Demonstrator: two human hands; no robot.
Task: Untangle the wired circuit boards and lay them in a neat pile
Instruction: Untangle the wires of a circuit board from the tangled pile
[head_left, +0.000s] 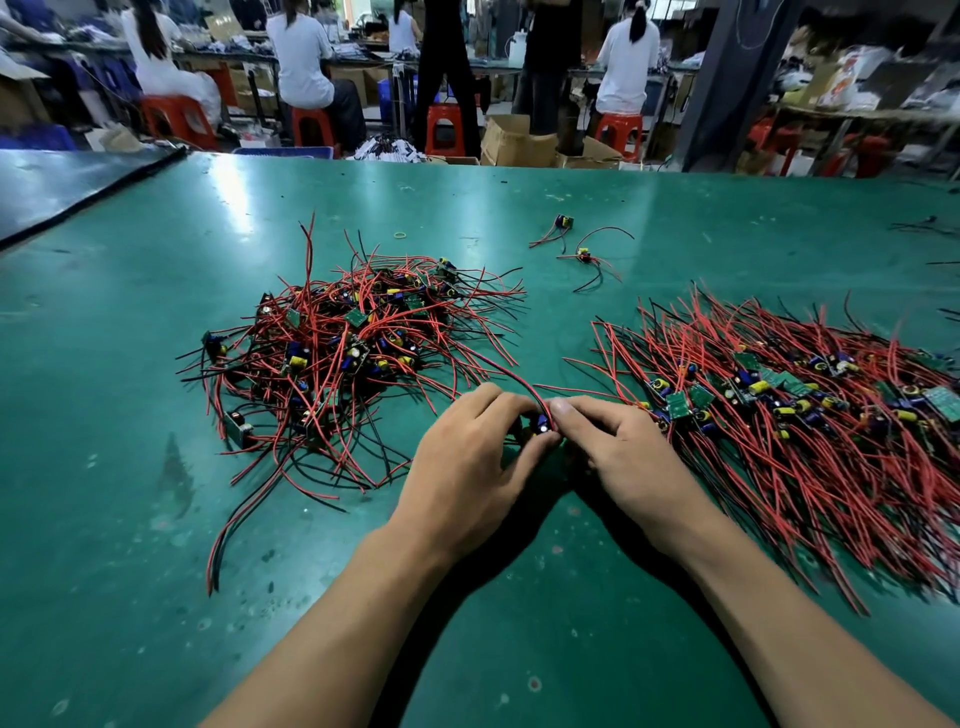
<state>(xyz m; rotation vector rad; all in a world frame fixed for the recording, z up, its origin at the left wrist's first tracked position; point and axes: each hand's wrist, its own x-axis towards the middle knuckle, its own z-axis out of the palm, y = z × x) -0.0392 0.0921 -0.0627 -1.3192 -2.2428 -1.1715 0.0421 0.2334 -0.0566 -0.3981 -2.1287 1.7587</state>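
A tangled heap of small circuit boards (343, 343) with red and black wires lies left of centre on the green table (519, 623). To the right spreads a combed-out pile of boards (789, 410), its wires lying roughly parallel. Between them my left hand (467, 462) and my right hand (618, 457) meet and together pinch one small board (542, 422) with a blue capacitor. Its red and black wire pair arcs up and left from my fingers toward the tangled heap. Most of that board is hidden by my fingers.
Two loose wired boards (563, 223) (584, 255) and a rubber band (400, 235) lie farther back on the table. A dark mat (62, 187) covers the far left corner. Beyond the far edge, people sit on red stools at other benches.
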